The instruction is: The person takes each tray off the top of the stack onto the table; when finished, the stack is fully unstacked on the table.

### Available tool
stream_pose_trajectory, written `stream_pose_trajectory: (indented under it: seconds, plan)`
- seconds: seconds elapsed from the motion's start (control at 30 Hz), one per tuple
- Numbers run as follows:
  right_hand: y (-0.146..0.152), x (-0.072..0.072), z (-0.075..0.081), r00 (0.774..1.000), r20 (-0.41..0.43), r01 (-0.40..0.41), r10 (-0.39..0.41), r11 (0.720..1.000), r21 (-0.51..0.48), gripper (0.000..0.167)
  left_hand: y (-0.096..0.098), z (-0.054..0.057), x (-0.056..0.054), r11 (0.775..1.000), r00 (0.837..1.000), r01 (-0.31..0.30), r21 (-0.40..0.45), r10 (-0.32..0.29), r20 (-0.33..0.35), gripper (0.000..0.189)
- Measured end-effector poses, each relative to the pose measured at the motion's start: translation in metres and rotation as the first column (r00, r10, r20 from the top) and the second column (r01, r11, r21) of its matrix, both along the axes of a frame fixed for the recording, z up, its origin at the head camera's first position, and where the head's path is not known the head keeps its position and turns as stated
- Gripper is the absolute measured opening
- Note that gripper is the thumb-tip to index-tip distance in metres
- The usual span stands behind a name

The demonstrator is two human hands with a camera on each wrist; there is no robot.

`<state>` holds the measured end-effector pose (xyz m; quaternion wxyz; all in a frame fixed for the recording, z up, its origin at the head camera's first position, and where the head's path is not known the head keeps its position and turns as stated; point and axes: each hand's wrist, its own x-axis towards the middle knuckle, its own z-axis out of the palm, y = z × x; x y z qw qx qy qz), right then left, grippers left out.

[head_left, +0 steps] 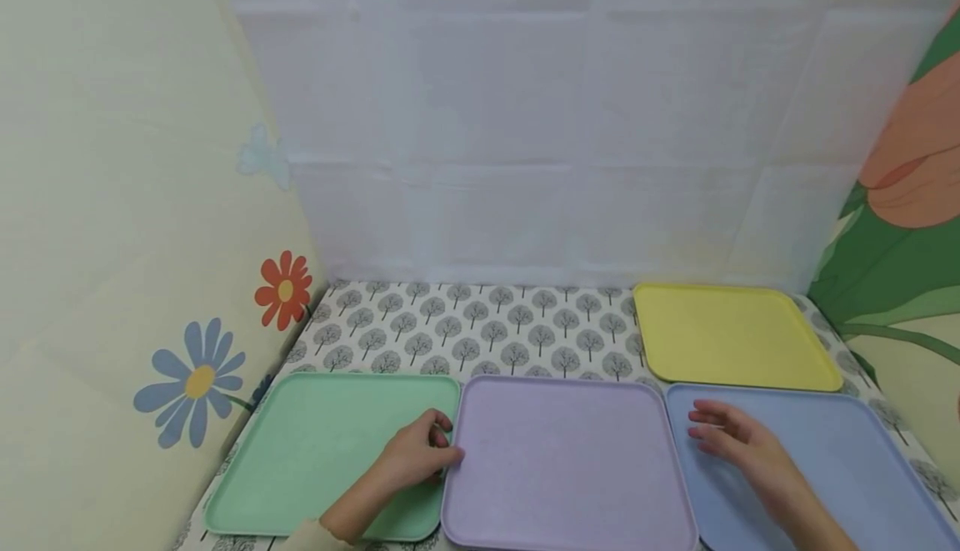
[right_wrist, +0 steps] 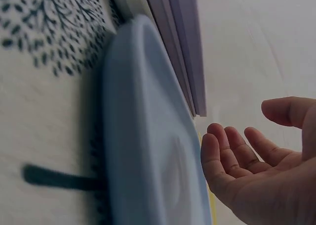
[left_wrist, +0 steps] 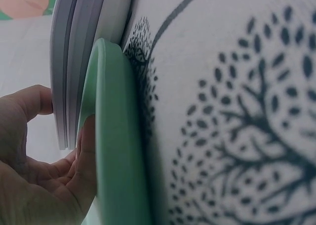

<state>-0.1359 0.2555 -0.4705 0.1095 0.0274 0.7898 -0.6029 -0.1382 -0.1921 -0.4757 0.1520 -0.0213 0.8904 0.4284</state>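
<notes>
A purple tray (head_left: 566,463) lies along the front edge of the counter (head_left: 465,330), about midway between the left and right sides. The left hand (head_left: 416,451) is at this tray's left edge: its thumb touches the purple rim, while its other fingers bend down beside that edge, over the right side of a green tray (head_left: 322,451). Whether those fingers actually grasp the purple tray I cannot tell.

The right hand (head_left: 738,438) is released — it hovers over the left part of a blue tray (head_left: 817,451), fingers loosely bent, thumb held apart, near the purple tray's right edge but not touching it.

Both wrist views show the purple tray sitting higher than its neighbours, with layered edges and a pale layer beneath. The green tray lies just beside it toward the counter's front left corner, the blue one just beside it toward the front right corner. A yellow tray (head_left: 735,338) lies near the back right corner, just behind the blue one.

A tree-print cloth (head_left: 420,318) covers the counter; a creased white sheet (head_left: 525,117) hangs behind its back edge, and flowers decorate both side panels.
</notes>
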Motion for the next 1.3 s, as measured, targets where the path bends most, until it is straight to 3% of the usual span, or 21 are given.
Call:
stream_pose_trajectory:
  seconds: [0.23,0.77,1.3]
  plan:
    - [-0.009,0.005,-0.005,0.99,0.136,0.022,-0.034,0.996,0.092,0.063,0.0,0.0,-0.001,1.0,1.0,0.0,0.002,0.0,0.005,0.044]
    - [-0.024,0.011,-0.014,0.977,0.192,0.059,-0.089,0.986,0.158,0.062,-0.001,0.0,-0.002,0.999,1.0,0.001,0.04,-0.001,-0.004,0.044]
    - [-0.03,0.014,-0.02,0.99,0.132,0.031,-0.054,0.984,0.175,0.055,0.0,0.003,0.003,0.996,0.999,0.026,0.088,-0.024,-0.025,0.04]
